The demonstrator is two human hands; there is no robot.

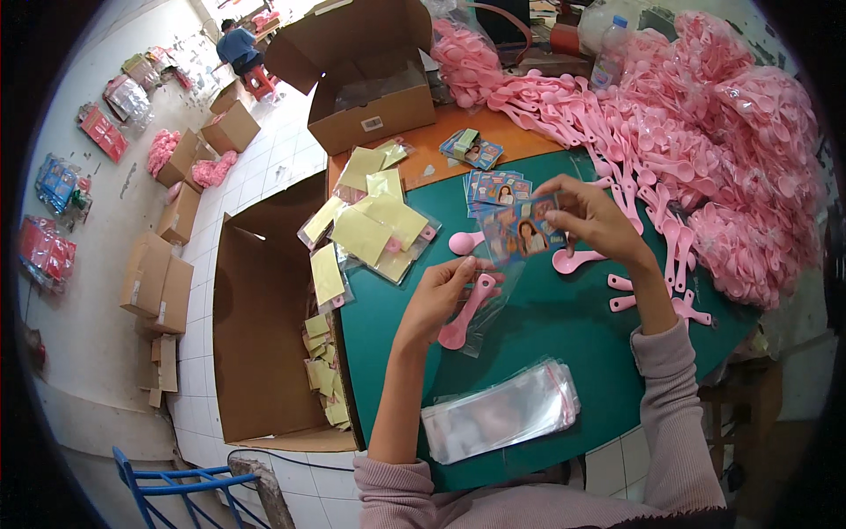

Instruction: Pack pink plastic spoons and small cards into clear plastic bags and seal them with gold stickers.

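My left hand (434, 301) pinches the edge of a clear plastic bag (490, 319), at the middle of the green tabletop. A pink spoon (467, 316) is in or against that bag, bowl toward me. Between its fingertips my right hand (604, 220) grips a printed blue card (518, 233), held above the bag's upper end. Behind the card lie more printed cards (493, 189), spread on the table. One loose pink measuring spoon (577, 260) rests under my right hand, and another spoon (464, 242) lies left of the card. Nearer me sits a stack of clear bags (502, 416).
Pink spoons in a large heap (696, 132) cover the right and back. Filled bags with yellow cards (370, 220) lie at left, above a big cardboard box (273, 326) holding more. An open carton (374, 115) and a water bottle (610, 53) stand behind. A person (236, 48) sits far off.
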